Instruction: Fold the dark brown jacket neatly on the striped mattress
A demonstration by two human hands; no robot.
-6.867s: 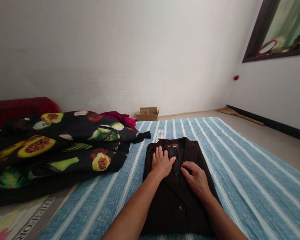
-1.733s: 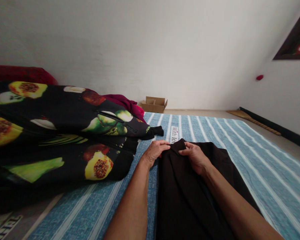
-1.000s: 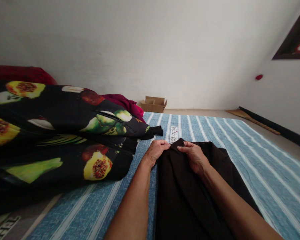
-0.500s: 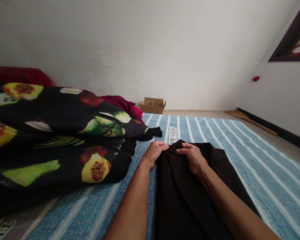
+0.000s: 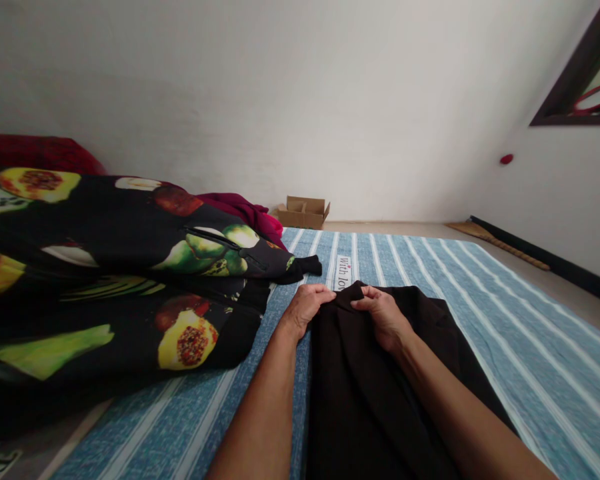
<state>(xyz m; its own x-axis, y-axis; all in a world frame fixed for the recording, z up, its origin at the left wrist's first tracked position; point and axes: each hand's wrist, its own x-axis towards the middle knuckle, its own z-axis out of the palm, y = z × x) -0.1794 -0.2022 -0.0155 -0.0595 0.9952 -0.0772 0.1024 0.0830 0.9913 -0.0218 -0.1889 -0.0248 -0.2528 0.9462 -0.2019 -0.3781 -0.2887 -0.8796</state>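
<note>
A dark brown garment (image 5: 375, 393) lies spread on a blue striped sheet (image 5: 485, 313) in front of me. My left hand (image 5: 306, 307) pinches the garment's far edge at its left corner, fingers curled shut on the cloth. My right hand (image 5: 380, 312) grips the same far edge just to the right, fingers also closed on the fabric. The two hands sit close together, a fold of cloth raised between them. A white label (image 5: 344, 272) with writing shows on the sheet just beyond the hands.
A heap of black fruit-print fabric (image 5: 110, 273) fills the left side, with maroon cloth (image 5: 245, 207) and a red item (image 5: 35, 150) behind it. A small cardboard box (image 5: 303, 212) sits by the far wall. A dark-framed mirror (image 5: 580, 87) hangs on the right wall.
Earlier the garment lay folded with both hands flat on it. Now it is spread out and both hands pinch its far edge; over the last second they have barely moved.
</note>
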